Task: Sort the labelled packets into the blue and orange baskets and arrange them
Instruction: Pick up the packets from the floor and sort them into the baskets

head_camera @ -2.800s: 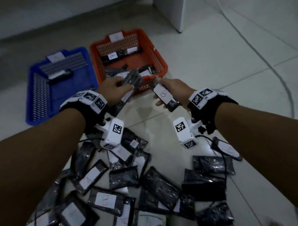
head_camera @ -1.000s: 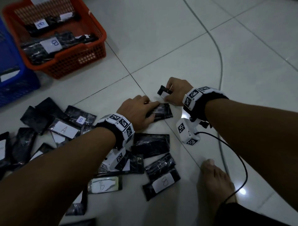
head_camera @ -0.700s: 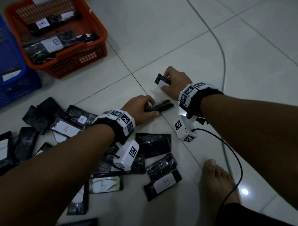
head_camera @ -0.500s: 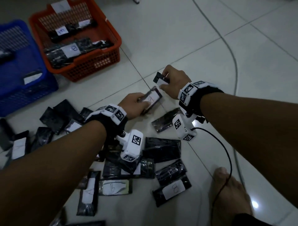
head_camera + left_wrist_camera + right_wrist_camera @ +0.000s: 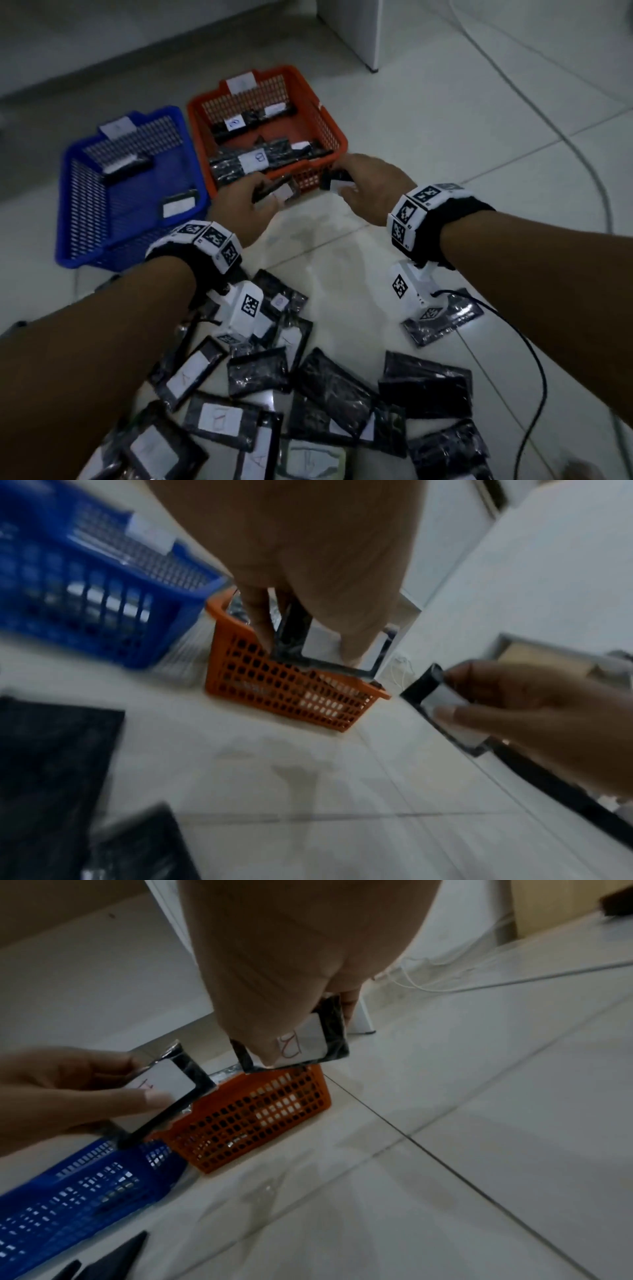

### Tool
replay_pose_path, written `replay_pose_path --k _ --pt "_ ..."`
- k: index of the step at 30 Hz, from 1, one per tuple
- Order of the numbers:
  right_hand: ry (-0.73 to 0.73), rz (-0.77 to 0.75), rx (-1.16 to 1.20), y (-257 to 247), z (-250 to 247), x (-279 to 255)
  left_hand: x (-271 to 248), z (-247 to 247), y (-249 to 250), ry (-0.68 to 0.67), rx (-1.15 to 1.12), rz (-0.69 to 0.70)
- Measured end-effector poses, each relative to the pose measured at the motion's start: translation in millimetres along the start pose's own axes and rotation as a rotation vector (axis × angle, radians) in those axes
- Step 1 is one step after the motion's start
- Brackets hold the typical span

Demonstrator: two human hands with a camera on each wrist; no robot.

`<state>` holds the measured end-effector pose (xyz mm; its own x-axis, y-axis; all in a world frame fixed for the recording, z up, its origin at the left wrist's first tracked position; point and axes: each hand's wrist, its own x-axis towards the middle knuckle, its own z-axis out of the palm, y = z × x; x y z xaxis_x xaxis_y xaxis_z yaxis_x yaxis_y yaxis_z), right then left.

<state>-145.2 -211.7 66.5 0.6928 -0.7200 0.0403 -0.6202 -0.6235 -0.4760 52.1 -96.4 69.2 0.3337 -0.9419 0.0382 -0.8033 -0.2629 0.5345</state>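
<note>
Holding packet labelled B (image 5: 301,1045), right hand (image 5: 368,186), orange basket (image 5: 334,132) beyond

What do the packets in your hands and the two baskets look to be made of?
Packets: the one in the right hand and the one in the left hand look like glossy black plastic film, crinkled, with matte white paper labels. Orange basket and blue basket: rigid moulded plastic, by the lattice walls.

Black wrist straps (image 5: 455,219), white tag-marked bands, white wrist cameras (image 5: 409,291) (cabled, apparently); bare forearms.
</note>
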Motion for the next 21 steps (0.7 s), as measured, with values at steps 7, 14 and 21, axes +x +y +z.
replay_pose_path --k 7,14,21 --pt "0.05 -0.083 -0.096 -35.6 -3.4 80.4 85.1 -19.8 -29.4 0.132 0.233 0.046" --pt "0.004 -0.079 -0.177 -34.4 20.0 133.4 131.6 -16.4 -54.6 0.209 0.419 0.062" --pt "0.117 -0.065 -0.195 -25.2 24.8 120.4 89.9 9.5 -25.3 0.32 0.375 0.297"
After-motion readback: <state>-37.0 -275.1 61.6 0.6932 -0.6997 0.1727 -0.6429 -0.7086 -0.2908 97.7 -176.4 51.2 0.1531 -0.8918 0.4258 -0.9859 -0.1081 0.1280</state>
